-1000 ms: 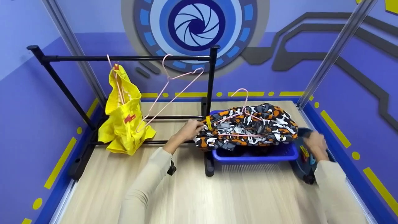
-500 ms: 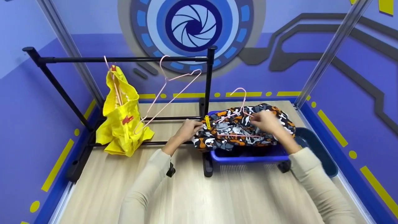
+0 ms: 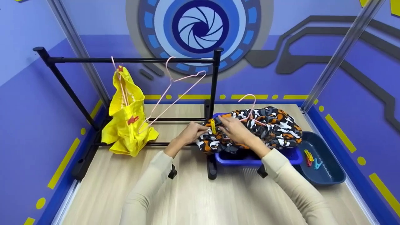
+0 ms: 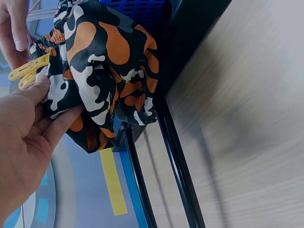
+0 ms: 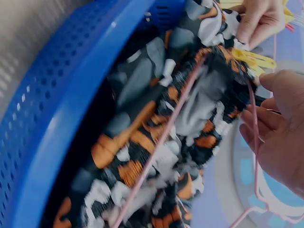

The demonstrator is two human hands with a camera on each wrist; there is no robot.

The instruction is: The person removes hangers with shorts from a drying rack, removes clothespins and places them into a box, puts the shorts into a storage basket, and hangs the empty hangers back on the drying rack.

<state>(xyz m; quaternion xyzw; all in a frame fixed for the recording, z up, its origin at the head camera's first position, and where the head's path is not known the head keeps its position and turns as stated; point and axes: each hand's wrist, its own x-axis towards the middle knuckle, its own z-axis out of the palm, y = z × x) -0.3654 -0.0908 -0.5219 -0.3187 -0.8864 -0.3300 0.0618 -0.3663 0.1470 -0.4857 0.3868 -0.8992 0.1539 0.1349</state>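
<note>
A camouflage-print garment [image 3: 282, 126] with a gathered waistband lies over the blue basket [image 3: 250, 162]. Its waistband opening has a pink wire hanger [image 3: 253, 104] in it, hook upward. A yellow clothespin [image 3: 213, 126] clips the waistband's left end. My left hand [image 3: 189, 134] pinches the fabric just left of the clothespin, thumb and fingers on either side in the left wrist view. Over the waistband is my right hand [image 3: 239, 129], its thumb [image 5: 268, 81] close to the clothespin [image 5: 254, 59] and its fingers beside the hanger wire [image 5: 256, 142], thumb and fingers apart.
A black clothes rack [image 3: 131, 59] stands at left. It bears a yellow garment [image 3: 126, 125] with red clothespins [image 3: 132, 119] on a pink hanger, plus a bare pink hanger [image 3: 187, 92]. At right, a dark tray [image 3: 331, 168] contains yellow, red and blue clothespins [image 3: 317, 163].
My right hand has come left from the dark tray, across the hanger's right shoulder, to the waistband near the yellow clothespin. My left hand keeps its hold on the fabric.
</note>
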